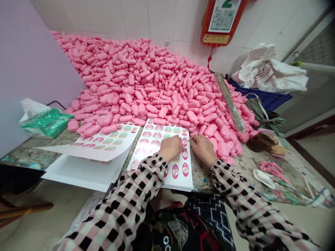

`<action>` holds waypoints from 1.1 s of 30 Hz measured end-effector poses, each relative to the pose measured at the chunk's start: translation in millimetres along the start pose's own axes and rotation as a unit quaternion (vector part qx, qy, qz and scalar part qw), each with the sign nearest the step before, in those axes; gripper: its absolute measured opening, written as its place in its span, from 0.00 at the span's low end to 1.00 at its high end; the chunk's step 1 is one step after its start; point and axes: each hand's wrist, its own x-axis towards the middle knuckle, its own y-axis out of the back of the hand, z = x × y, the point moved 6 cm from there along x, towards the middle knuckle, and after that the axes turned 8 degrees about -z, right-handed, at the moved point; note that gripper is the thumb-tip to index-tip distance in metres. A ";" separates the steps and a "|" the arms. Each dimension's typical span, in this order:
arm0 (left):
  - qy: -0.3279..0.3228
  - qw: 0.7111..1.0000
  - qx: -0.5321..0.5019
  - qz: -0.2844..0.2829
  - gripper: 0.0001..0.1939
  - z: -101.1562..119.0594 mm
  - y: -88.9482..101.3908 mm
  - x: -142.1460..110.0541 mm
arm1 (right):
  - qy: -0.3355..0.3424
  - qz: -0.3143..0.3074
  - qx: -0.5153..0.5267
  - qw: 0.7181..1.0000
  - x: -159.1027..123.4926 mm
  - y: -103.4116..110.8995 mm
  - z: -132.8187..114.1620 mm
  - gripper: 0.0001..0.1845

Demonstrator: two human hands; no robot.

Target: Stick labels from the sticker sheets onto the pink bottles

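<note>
A stack of white sticker sheets [146, 160] printed with pink and green round labels lies in front of me. My left hand [170, 149] rests on the top sheet, its fingers curled together near the right edge; a small pink bit shows at the fingertips. Just across from it, my right hand [203, 149] is closed in a pinch at the sheet's right edge, beside the pile of small pink bottles [146, 76]. Whatever sits between the fingertips of either hand is too small to make out.
More label sheets [86, 174] overhang the table's front edge at left, near a green tissue pack [47, 122]. A long flat bar [230, 103] lies on the pile's right side. Beyond it stands a blue crate [267, 97] with white bags [269, 71]. Pink scraps [273, 169] lie at right.
</note>
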 end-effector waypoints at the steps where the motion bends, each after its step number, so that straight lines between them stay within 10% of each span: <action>1: 0.000 1.000 0.004 -0.003 0.15 -0.8 0.1 1.0 | 0.003 -0.004 0.005 1.000 0.8 -0.2 0.6 0.15; 33: -0.038 0.997 0.065 0.011 0.18 -3.4 -5.2 8.1 | 0.029 -0.056 0.061 0.996 17.6 -3.9 10.0 0.11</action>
